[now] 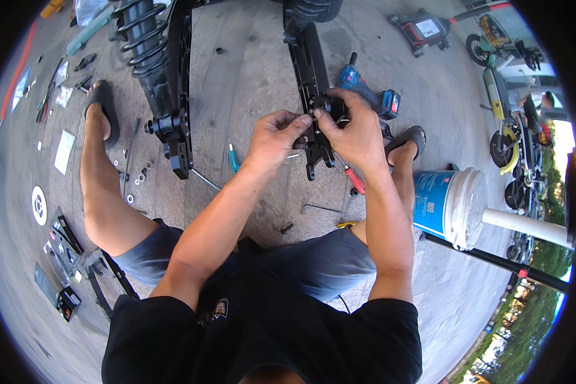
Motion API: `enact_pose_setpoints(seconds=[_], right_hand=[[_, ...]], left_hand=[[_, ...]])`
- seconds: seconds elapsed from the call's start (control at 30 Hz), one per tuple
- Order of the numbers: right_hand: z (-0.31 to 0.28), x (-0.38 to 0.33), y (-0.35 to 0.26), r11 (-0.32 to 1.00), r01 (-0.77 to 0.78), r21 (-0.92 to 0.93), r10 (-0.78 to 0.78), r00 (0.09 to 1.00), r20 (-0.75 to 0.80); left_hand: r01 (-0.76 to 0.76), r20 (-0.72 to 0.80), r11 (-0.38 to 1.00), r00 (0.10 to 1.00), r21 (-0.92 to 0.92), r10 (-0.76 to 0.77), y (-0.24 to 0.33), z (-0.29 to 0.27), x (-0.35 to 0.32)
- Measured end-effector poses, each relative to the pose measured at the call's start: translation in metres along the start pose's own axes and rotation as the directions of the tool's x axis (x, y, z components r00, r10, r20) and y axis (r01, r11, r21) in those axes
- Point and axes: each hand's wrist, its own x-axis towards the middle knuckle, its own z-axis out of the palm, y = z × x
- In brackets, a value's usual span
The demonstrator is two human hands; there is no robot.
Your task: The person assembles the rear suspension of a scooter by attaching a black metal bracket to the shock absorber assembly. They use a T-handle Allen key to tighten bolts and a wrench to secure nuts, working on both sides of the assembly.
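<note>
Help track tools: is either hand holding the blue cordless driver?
No: left hand and right hand are at the slotted black bar; the driver lies beyond.

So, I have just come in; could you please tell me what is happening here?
A person's left hand and right hand meet at the right one of two black bars, near its lower part. Whether a loose piece is between them is too small to tell. Neither hand is on the left bar, which has a coil spring beside it. A blue power tool and a red screwdriver lie near the right hand, not held.
</note>
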Motion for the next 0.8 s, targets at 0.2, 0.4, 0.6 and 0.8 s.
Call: enact_pose_setpoints(seconds=[0.2, 0.4, 0.6, 0.8], right_hand=[[-0.001, 0.0, 0.002, 1.0, 0.022, -0.006, -0.023, 1.0, -0.021], [-0.001, 0.0, 0.005, 1.0, -0.006, 0.009, 0.006, 1.0, -0.008], [0.0, -0.001, 0.007, 0.999, 0.001, 0.035, 0.0, 1.0, -0.016], [0.004, -0.001, 0.011, 0.998, 0.051, 0.031, -0.05, 0.997, -0.052]], left_hand=[[-0.315, 0.023, 0.907, 0.947, 0.279, 0.321, -0.004, 0.006, -0.003], [-0.106, -0.037, 0.948, 0.992, 0.299, 0.122, -0.002, 0.001, -0.002], [-0.27, 0.067, 0.918, 0.963, 0.289, 0.262, 0.001, 0.003, -0.003], [-0.101, 0.049, 0.968, 0.995, 0.229, 0.092, 0.005, 0.003, -0.002]])
